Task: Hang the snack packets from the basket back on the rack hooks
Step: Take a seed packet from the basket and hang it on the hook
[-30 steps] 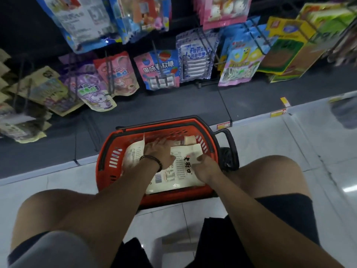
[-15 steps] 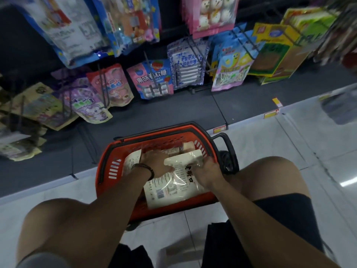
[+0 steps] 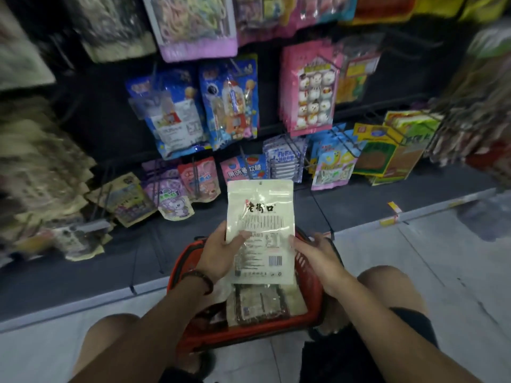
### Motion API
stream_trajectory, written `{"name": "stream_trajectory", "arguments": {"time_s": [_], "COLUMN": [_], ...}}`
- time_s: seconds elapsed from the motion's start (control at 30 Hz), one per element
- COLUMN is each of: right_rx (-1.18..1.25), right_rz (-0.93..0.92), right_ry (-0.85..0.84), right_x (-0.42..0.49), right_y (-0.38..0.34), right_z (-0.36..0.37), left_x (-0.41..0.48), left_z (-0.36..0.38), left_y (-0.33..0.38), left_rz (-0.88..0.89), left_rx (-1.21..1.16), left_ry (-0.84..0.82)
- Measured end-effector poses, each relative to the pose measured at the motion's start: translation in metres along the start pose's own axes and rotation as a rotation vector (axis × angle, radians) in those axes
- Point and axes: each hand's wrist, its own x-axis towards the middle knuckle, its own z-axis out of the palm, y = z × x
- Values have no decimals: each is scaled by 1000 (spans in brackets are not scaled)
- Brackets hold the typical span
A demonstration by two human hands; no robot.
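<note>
A shop (hooks [image 3: 295,153] hung with snack packets [image 3: 309,89]).

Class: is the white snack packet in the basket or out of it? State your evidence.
Out. The left hand holds the white packet upright, raised clear above the red basket.

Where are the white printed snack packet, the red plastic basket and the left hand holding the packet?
white printed snack packet [image 3: 260,225]: head view, on its printed front, below the black logo.
red plastic basket [image 3: 249,331]: head view, on its near wall.
left hand [image 3: 217,252]: head view, middle of the hand, beside the packet.
</note>
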Motion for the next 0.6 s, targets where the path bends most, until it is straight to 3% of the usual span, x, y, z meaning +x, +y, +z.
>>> {"name": "stream_trajectory", "arguments": {"time_s": [0.13,0.27,0.43,0.6], "right_rx": [-12,-2,-31,-91], "right_rz": [-161,-243,-291,-339], "right_ry": [-181,-222,-280,-352], "right_x": [-18,-39,-62,-80], "right_y": [-55,-93,-129,-177], "right_z": [29,47,73,94], "left_x": [-22,-46,-62,-70], "left_z": [-13,-36,-70,-102], "left_y": [53,88,131,172], "left_rz": [59,66,-48,-12], "left_rx": [-154,-256,-351,-488], "left_ry": [102,138,24,62]}}
